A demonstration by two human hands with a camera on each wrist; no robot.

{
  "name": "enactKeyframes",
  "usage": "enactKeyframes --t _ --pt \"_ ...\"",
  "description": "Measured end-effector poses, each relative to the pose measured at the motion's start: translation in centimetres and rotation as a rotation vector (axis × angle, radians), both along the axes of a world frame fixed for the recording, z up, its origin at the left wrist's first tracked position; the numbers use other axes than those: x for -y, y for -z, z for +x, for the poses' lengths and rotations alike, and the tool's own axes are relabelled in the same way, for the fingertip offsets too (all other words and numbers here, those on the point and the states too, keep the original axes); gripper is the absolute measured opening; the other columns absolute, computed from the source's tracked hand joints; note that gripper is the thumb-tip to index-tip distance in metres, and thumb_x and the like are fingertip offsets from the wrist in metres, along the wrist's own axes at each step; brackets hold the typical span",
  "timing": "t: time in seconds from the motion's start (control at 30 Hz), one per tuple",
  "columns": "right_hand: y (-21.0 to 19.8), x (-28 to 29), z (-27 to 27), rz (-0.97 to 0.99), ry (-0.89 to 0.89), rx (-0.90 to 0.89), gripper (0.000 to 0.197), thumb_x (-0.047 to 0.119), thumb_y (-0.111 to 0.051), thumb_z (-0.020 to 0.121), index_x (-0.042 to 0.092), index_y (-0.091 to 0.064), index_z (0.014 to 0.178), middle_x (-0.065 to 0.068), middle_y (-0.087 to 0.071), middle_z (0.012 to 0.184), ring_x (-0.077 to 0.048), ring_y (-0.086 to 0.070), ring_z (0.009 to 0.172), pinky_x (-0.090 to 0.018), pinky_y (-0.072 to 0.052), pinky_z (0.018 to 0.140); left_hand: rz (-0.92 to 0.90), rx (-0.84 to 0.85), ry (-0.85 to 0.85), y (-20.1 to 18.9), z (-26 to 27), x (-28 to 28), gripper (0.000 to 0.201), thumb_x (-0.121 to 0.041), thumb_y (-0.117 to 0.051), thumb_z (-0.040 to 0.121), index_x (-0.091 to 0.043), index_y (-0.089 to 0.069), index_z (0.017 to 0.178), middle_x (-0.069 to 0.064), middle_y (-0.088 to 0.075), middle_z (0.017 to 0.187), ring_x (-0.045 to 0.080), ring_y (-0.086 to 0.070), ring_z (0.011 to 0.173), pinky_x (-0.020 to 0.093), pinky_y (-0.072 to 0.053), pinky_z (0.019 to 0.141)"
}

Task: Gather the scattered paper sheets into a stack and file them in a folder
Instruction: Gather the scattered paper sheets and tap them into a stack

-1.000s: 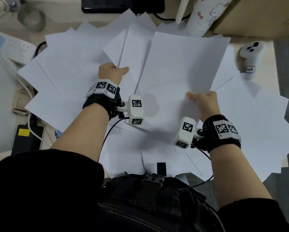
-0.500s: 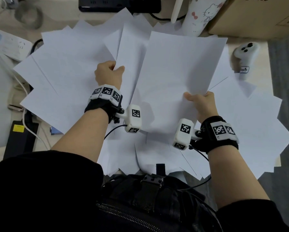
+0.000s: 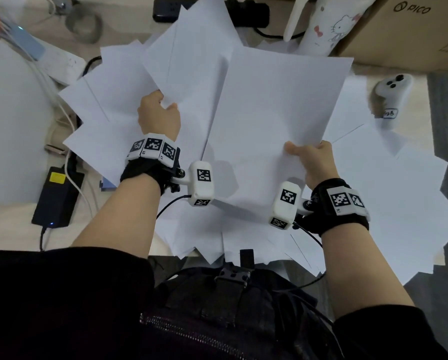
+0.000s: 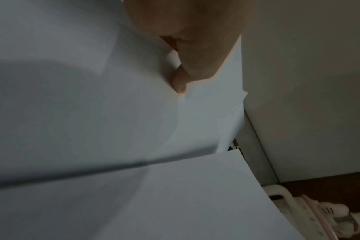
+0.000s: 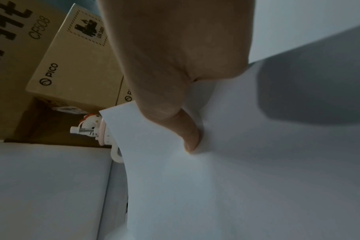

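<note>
Several white paper sheets [image 3: 108,105] lie fanned over the desk. My left hand [image 3: 163,107] pinches the near corner of a lifted sheet [image 3: 197,55] at centre left; the left wrist view shows the thumb [image 4: 180,81] pressed on that paper [image 4: 93,113]. My right hand [image 3: 308,157] grips the near right corner of a large sheet [image 3: 277,113] raised off the pile; in the right wrist view the thumb [image 5: 187,134] lies on its surface [image 5: 236,178]. No folder is in view.
A white cartoon-print bottle [image 3: 329,24] and a cardboard box [image 3: 412,29] stand at the back right. A white controller [image 3: 391,92] lies at the right edge. Black power strip [image 3: 207,9] at the back, white strip [image 3: 59,61] and black adapter [image 3: 59,196] at the left.
My left hand has lifted its sheet higher and toward the back of the desk. The right hand keeps its hold on the large sheet, roughly in place.
</note>
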State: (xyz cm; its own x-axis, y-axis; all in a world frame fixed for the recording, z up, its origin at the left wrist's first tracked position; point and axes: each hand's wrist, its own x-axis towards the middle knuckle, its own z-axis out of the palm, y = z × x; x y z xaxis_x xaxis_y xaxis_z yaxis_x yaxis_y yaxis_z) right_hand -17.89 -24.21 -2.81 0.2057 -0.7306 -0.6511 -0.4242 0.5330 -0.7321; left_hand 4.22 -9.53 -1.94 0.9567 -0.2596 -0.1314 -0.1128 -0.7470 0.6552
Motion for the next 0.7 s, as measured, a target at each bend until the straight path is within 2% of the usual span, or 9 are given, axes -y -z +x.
enactKeyframes --t 0.17,0.27,0.37,0.4,0.43,0.47,0.53,0.63,0.7 --pt "-0.7 -2.2 2.4 0.061 -0.066 0.030 0.056 0.010 -0.077 0.073 -0.001 -0.048 0.121 -0.015 -0.061 0.119 -0.032 -0.062 0.103 -0.037 -0.053 0.069 0.002 -0.017 -0.016 -0.3 2.3 -5.0 0.022 -0.008 -0.052 0.087 -0.002 -0.063 0.105 0.017 -0.064 0.113 0.036 -0.056 0.105 0.027 -0.041 0.079" --pt "-0.6 -3.8 4.1 0.117 -0.150 0.032 0.071 0.016 -0.081 0.064 0.002 -0.048 0.124 -0.012 -0.061 0.119 -0.029 -0.062 0.103 -0.046 -0.054 0.081 0.010 -0.059 0.056 -0.2 3.1 -7.7 0.020 -0.008 -0.054 0.086 -0.006 -0.066 0.103 0.012 -0.066 0.107 0.032 -0.056 0.103 0.021 -0.035 0.073" --pt "-0.1 -5.5 5.6 0.144 -0.182 0.003 0.064 0.011 -0.077 0.075 0.003 -0.042 0.127 -0.008 -0.059 0.118 -0.027 -0.059 0.105 -0.046 -0.050 0.090 0.000 -0.124 0.017 0.4 3.4 -9.9 0.015 -0.009 -0.055 0.087 0.000 -0.065 0.096 0.017 -0.065 0.101 0.034 -0.055 0.099 0.027 -0.038 0.074" --pt "0.1 -6.0 6.0 0.155 -0.191 -0.010 0.060 0.010 -0.075 0.078 0.004 -0.041 0.127 -0.008 -0.058 0.116 -0.027 -0.059 0.103 -0.047 -0.050 0.089 -0.021 -0.163 -0.007 0.7 3.5 -10.5 0.012 -0.008 -0.055 0.088 0.001 -0.060 0.081 0.017 -0.061 0.087 0.034 -0.052 0.088 0.029 -0.037 0.071" --pt "0.3 -6.5 6.3 0.180 -0.193 -0.013 0.055 0.009 -0.074 0.080 0.006 -0.041 0.124 -0.007 -0.058 0.114 -0.026 -0.059 0.099 -0.047 -0.051 0.087 -0.049 -0.212 -0.031 1.0 3.5 -10.8 0.024 -0.008 -0.055 0.088 -0.005 -0.049 0.065 0.010 -0.050 0.070 0.030 -0.045 0.075 0.029 -0.033 0.065" --pt "0.6 -6.9 6.5 0.199 -0.200 -0.013 0.050 0.008 -0.073 0.081 0.007 -0.042 0.121 -0.006 -0.059 0.110 -0.025 -0.059 0.096 -0.047 -0.051 0.084 -0.067 -0.253 -0.046 1.4 3.5 -11.2 0.036 -0.008 -0.054 0.089 -0.013 -0.034 0.059 0.003 -0.034 0.062 0.023 -0.036 0.065 0.029 -0.027 0.059" --pt "1.1 -7.6 6.9 0.216 -0.211 -0.011 0.045 0.008 -0.071 0.083 0.010 -0.041 0.116 -0.003 -0.058 0.103 -0.024 -0.059 0.092 -0.046 -0.051 0.082 -0.075 -0.340 -0.062 1.7 3.2 -11.5 0.044 -0.011 -0.050 0.092 -0.017 -0.020 0.061 0.001 -0.019 0.063 0.015 -0.021 0.057 0.029 -0.018 0.054" --pt "1.3 -8.3 7.5 0.212 -0.240 -0.013 0.039 0.008 -0.068 0.086 0.009 -0.039 0.112 0.000 -0.054 0.096 -0.020 -0.056 0.089 -0.041 -0.049 0.085 -0.053 -0.433 -0.054 2.2 2.4 -11.6 0.043 -0.014 -0.046 0.096 -0.018 -0.019 0.063 0.001 -0.018 0.065 0.013 -0.017 0.056 0.028 -0.018 0.051" --pt "1.2 -8.8 8.0 0.182 -0.283 -0.042 0.042 0.009 -0.067 0.087 0.000 -0.042 0.120 -0.002 -0.056 0.110 -0.020 -0.055 0.103 -0.037 -0.043 0.097 -0.063 -0.462 -0.053 2.6 2.0 -11.5 0.041 -0.014 -0.044 0.097 -0.017 -0.019 0.064 0.000 -0.019 0.066 0.013 -0.018 0.056 0.024 -0.019 0.045"
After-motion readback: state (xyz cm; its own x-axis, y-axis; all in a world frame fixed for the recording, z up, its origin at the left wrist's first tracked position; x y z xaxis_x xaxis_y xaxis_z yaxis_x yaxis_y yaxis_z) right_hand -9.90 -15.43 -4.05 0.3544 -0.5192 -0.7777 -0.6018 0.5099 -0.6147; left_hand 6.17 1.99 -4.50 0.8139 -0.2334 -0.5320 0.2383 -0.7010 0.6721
